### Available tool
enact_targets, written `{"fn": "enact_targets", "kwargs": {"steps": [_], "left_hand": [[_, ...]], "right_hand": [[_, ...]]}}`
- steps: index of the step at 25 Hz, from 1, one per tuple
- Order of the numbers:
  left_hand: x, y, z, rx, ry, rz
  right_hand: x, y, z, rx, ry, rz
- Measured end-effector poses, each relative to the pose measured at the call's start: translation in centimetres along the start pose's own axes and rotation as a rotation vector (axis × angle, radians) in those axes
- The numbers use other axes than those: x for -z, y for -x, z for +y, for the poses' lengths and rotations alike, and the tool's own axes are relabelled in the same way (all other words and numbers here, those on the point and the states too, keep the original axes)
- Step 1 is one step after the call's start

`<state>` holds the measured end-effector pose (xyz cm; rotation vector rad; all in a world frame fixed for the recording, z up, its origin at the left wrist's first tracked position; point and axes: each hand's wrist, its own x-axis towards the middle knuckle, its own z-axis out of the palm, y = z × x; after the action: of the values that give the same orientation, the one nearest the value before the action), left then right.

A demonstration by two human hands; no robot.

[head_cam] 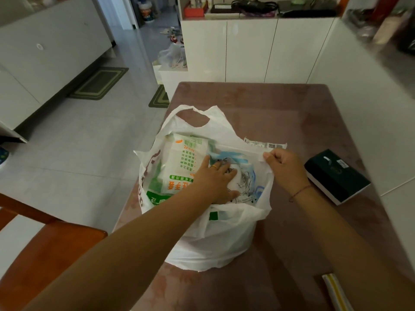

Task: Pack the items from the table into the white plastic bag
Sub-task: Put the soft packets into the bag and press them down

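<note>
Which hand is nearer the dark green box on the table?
Right. The right hand, pinching the white bag, is beside the box; the left hand rests inside the bag.

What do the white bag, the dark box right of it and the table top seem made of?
White bag: thin plastic film, slightly translucent; it crinkles and package print shows through. Dark box: probably matte cardboard, with crisp folded edges. Table top: hard, reddish-brown, mottled with a dull sheen; stone or laminate, unclear.
</note>
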<state>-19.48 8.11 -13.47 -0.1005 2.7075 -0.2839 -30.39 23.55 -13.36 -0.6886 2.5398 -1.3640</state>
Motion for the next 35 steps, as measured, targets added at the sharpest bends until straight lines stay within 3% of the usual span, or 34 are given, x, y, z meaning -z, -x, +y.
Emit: {"fn": "enact_targets", "kwargs": {"steps": [3,6,7,8,10,11,17,22,27,30,32,35], "left_hand": [[2.1,2.4,-1.5,0.050,0.193,0.150],[2.9,6.8,-6.4,0.488,0.295,0.561],[2.4,8.0,-8.4,0.676,0.346,0.554],[1.9,8.9,-10.0,0.825,0.439,0.438],[0.3,9.4,-11.9,0.941,0.566,0.193],[-0.5,9.3,-12.3,0.927,0.583,0.152],[-1.0,9.4,-11.7,0.794,0.689,0.596],[-1.1,10.9,-10.3,0.739,0.838,0.768],[-0.9,9.3,-9.4,0.746,0.960,0.603],[-0.8,9.0,-9.8,0.751,0.972,0.543],[-0.8,8.6,-9.9,0.748,0.963,0.541],[-0.6,7.7,-10.0,0.750,0.973,0.507]], "right_hand": [[0.1,-0.2,0.1,-0.012,0.013,-0.025],[-0.1,-0.3,0.0,-0.029,-0.007,-0.040],[-0.2,-0.3,0.1,-0.038,-0.021,-0.031],[-0.2,-0.3,0.2,-0.047,-0.030,-0.029],[-0.2,-0.2,0.5,-0.051,-0.056,-0.043],[-0.2,-0.2,0.6,-0.052,-0.080,-0.046],[-0.2,0.4,-1.8,0.062,-0.121,0.002],[0.7,1.3,-2.8,0.086,-0.256,0.070],[0.9,0.3,-3.1,-0.019,-0.064,-0.163],[2.8,2.9,-6.1,0.139,0.017,-0.218],[3.3,5.7,-9.1,0.243,0.072,-0.371],[1.2,8.6,-10.0,0.238,0.413,-0.575]]}}
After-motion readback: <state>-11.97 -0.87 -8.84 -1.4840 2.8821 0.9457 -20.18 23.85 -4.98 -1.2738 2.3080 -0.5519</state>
